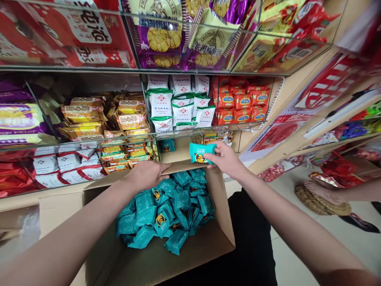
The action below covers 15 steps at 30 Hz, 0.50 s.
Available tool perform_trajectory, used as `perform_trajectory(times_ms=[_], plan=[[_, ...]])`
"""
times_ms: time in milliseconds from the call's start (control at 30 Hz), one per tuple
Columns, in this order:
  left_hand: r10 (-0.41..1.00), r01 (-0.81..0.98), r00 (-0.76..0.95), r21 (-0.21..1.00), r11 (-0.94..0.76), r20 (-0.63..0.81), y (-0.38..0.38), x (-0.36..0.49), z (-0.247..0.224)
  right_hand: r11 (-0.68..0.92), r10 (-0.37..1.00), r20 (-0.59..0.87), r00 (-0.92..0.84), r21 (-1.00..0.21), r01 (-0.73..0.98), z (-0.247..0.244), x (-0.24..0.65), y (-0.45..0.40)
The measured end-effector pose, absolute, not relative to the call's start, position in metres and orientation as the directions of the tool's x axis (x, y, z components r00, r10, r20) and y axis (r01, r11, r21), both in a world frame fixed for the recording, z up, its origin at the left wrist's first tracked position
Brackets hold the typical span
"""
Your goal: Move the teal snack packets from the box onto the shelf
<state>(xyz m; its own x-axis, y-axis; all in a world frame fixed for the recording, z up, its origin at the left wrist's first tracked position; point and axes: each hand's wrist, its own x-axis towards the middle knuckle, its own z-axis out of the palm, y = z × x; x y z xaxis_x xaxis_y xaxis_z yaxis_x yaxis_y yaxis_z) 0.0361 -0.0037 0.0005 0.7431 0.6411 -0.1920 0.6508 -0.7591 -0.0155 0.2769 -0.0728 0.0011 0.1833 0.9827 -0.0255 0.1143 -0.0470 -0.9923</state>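
My right hand [224, 159] pinches a small teal snack packet [199, 154] with a yellow and black print, held just over the far edge of a cardboard box. With closed fingers, my left hand [149, 174] grips the far flap of that cardboard box [222, 206]. Inside the box lies a loose heap of matching teal packets [166, 214], their prints facing various ways. Behind the flap, a shelf compartment [181, 149] holds one teal packet [166, 145] at its left side.
Glass dividers separate white-and-green packets [181, 107], red packets [242, 101] and yellow-brown packets [131, 115]. Large biscuit bags [160, 35] fill the shelf above. At the right, another person's foot [324, 192] is near a woven straw item [315, 198] on the floor.
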Motion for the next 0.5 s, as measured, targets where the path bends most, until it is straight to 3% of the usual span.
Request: perform_trajectory(times_ms=[167,233,367,500], plan=[[0.613,0.625,0.775,0.047,-0.779,-0.156,-0.007,0.033,-0.002,0.033,0.998,0.054,0.033,-0.887,0.461,-0.007,0.272,-0.035],[0.613,0.627,0.775,0.071,-0.776,-0.155,-0.008,0.032,-0.003,-0.03,0.999,-0.006,0.046,-0.843,0.538,-0.02,0.269,-0.012],[0.641,0.661,0.749,0.122,-0.74,-0.17,-0.008,0.033,-0.003,-0.205,0.979,-0.159,0.13,-0.792,0.576,-0.054,0.259,0.039],[0.648,0.673,0.739,0.178,-0.718,-0.182,-0.007,0.033,0.0,-0.183,0.982,-0.133,0.135,-0.843,0.506,-0.081,0.238,0.081]])
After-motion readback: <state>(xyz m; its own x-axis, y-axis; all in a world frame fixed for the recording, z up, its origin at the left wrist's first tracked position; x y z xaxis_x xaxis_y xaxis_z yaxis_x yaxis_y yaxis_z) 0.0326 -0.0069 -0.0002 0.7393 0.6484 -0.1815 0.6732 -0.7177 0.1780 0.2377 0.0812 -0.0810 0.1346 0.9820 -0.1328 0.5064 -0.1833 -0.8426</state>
